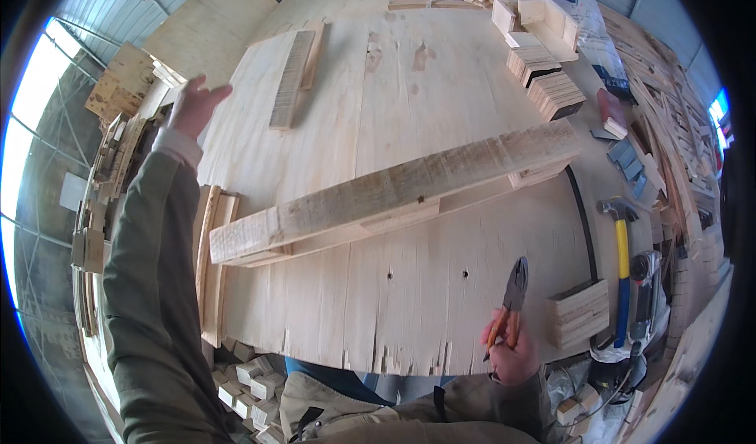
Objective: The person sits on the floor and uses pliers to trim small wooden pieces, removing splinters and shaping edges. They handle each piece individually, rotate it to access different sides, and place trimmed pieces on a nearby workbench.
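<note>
My right hand (513, 359) is closed around the orange handles of a pair of pliers (516, 286), near the table's front edge. The dark jaws point up and away from me. Stretched out over the table's left edge is my left hand (197, 109), its fingers apart and nothing seen in them. Between the two hands a long wooden beam with blocks under it (394, 188) lies slanted across the plywood tabletop (331, 310). Its right end is farther from me than its left.
A hammer (622, 271) and a power tool (646, 286) lie at the right edge, beside a wood block (579, 314). Stacked blocks (543, 82) and an open wooden box (551, 27) stand far right. Wooden strips (291, 78) lie far left. Offcuts (252, 389) are piled below the front edge.
</note>
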A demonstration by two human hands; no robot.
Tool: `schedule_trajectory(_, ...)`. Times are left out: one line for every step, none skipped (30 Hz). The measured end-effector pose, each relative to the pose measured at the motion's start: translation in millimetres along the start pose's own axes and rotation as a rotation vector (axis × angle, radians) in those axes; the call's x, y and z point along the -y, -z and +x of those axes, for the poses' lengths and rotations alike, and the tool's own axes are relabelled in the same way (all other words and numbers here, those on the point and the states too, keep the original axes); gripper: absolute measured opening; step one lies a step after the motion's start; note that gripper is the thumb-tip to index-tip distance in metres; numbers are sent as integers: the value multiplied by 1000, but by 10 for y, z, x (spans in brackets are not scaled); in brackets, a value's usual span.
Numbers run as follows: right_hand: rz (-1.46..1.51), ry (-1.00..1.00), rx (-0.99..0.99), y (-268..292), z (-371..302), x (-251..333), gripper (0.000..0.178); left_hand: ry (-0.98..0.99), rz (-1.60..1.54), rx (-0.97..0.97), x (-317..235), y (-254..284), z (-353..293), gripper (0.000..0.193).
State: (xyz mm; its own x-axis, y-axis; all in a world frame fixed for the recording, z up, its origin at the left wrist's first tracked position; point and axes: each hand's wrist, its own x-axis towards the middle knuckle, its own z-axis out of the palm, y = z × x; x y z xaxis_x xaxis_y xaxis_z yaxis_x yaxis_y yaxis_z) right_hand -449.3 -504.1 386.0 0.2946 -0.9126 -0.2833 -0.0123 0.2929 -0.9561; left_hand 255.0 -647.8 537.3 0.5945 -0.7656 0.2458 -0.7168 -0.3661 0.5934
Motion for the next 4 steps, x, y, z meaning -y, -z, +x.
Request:
schedule_trajectory(17,28,0,-31,35,-17,50,-24,34,58,165,144,-143,106)
schedule_trajectory(18,36,-13,-36,28,-2,51,2,72,114,329,290,-277,102)
schedule_trajectory(-6,-14,20,-8,-1,43,51,-1,65,161,505,438,-422,103)
schedule_trajectory(-71,-102,26,32,-2,102,52,59,38,197,704,601,-607,103)
